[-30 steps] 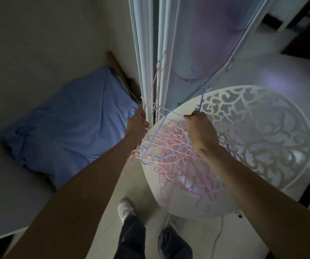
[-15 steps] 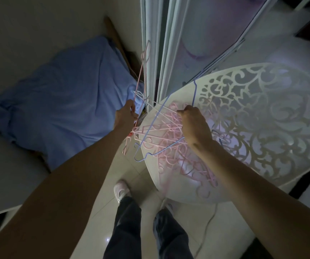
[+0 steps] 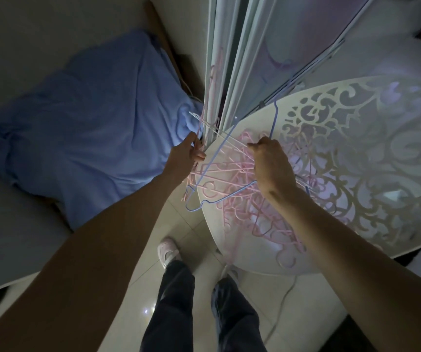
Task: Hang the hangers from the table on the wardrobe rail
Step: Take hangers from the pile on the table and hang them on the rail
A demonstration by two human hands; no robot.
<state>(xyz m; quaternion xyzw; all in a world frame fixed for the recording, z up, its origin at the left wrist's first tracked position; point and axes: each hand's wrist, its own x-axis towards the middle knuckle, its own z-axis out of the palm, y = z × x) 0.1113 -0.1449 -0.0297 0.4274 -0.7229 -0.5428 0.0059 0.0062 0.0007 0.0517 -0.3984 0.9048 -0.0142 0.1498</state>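
A: Where are your arms?

B: Both reach forward and down. Your left hand point(image 3: 185, 154) sits at the worktop's point(image 3: 232, 240) near-left edge, beside the white wardrobe frame point(image 3: 240, 62). Your right hand point(image 3: 271, 163) is over the pile point(image 3: 245, 199) of pink hangers, knuckles up, wrist bent down.

A: And the left grip?

B: Narrow. Your fingers are curled, pinching thin wires of the tangle at the edge: a pale hanger point(image 3: 209, 125) and pink ones run through it. Exactly which one you hold, I cannot tell.

A: The right grip?

B: Closed in a fist around the blue hanger point(image 3: 219, 199). Its wire runs up from your fist toward the frame, and its lower bar slants down-left, with the corner hanging past the worktop's rim over the floor point(image 3: 186, 232).

A: Where are the rest?

B: The pink hangers lie heaped on the solid part of the round white worktop, beside its cut-out scrollwork. The heap is tangled, and some wires stick out over the rim by your left hand. A blue cloth point(image 3: 90, 133) lies to your left.
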